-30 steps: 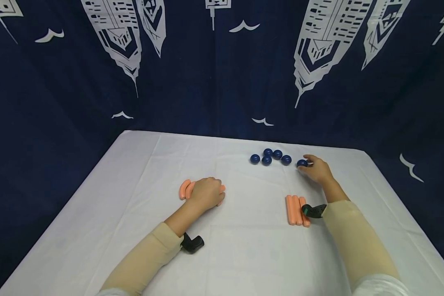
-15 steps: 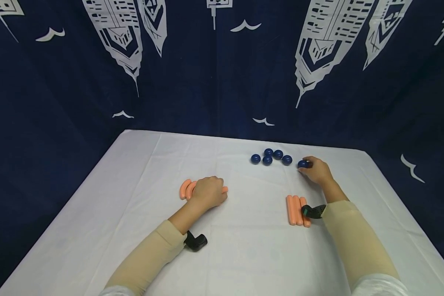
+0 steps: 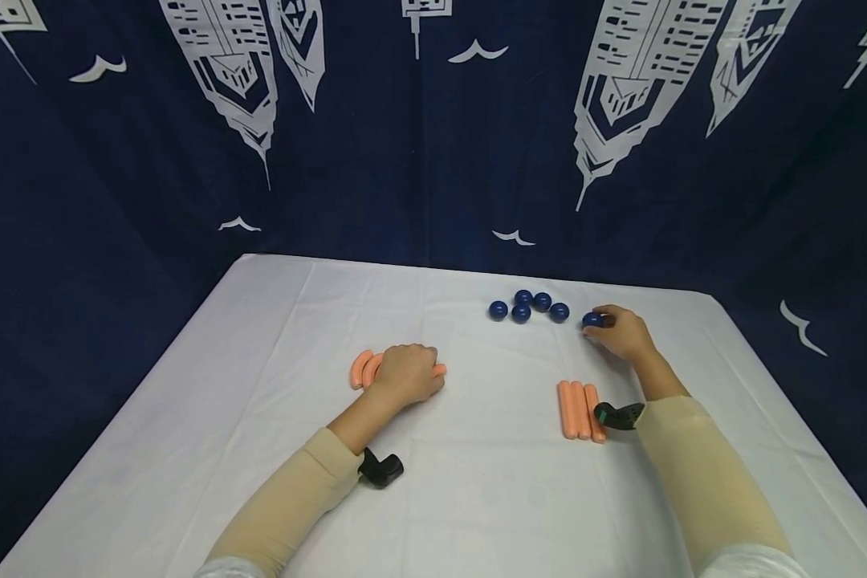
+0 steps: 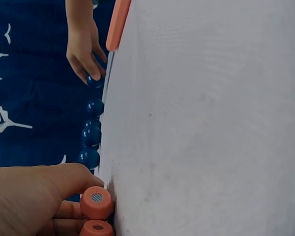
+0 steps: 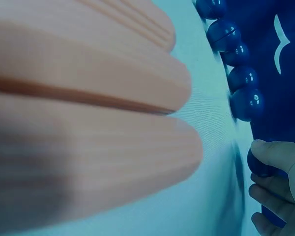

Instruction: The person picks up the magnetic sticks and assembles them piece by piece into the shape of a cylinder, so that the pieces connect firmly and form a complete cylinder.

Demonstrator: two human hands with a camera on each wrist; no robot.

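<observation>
Toward the far right of the white table [image 3: 491,498], right hand [image 3: 623,333] pinches one blue ball [image 3: 591,319]: thumb on the near side, fingers opposite, gap only as wide as the ball. Five other blue balls [image 3: 521,314] sit just left, apart from the fingertips. Left hand [image 3: 405,376], knuckles up, grips a curved orange piece [image 4: 97,204] between thumb and fingers; its end pokes out right. Two more curved pieces [image 3: 363,370] lie just left of that hand. Three straight orange sticks [image 3: 578,411] lie side by side, nearer.
</observation>
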